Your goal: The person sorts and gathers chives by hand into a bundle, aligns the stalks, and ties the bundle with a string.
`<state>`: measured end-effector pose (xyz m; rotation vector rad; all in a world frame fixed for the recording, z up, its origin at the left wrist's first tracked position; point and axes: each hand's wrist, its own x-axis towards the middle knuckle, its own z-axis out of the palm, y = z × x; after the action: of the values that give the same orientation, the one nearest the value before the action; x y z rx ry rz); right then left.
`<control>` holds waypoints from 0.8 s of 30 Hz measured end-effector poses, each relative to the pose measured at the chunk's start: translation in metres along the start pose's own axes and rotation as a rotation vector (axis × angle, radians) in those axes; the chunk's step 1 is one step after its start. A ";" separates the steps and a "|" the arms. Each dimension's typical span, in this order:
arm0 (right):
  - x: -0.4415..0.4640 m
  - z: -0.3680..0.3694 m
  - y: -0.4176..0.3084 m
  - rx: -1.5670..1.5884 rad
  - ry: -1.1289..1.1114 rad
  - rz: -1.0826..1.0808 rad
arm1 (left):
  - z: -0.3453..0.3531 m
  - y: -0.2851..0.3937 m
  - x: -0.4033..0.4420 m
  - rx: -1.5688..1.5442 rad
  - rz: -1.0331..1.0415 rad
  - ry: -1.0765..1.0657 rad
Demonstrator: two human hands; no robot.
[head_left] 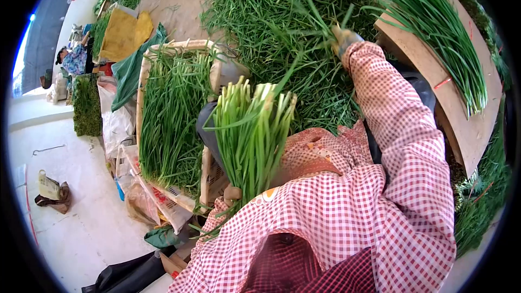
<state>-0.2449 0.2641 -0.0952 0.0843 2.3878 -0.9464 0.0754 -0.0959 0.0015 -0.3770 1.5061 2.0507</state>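
A thick bunch of green stalks [252, 135], pale cut ends up, stands in front of my body. My left hand [233, 194] is closed round its lower part, mostly hidden by the leaves and sleeve. My right hand [345, 38] reaches out over the big pile of loose green leaves [271, 5]. It is blurred, and some leaves stick out from its fingers, which look closed on them. Left of the bunch, a pale crate [144, 70] holds more long green stalks [173, 119].
On the right, a tied bundle [439, 38] lies on a cardboard-coloured board [477, 135]. A yellow cloth [125, 32] and a green cloth [138, 70] lie beyond the crate. Another person [76, 59] is at the far left. Plastic bags [116, 116] sit beside the crate.
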 end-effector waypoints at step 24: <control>-0.155 -0.091 -0.107 -0.061 -0.028 -0.672 | 0.049 -0.012 0.018 -0.098 -0.021 -0.028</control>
<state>-0.1856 0.2654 0.1054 -0.7920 2.4481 -1.1410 0.0725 -0.0425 -0.0010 -0.3992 1.3826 2.1097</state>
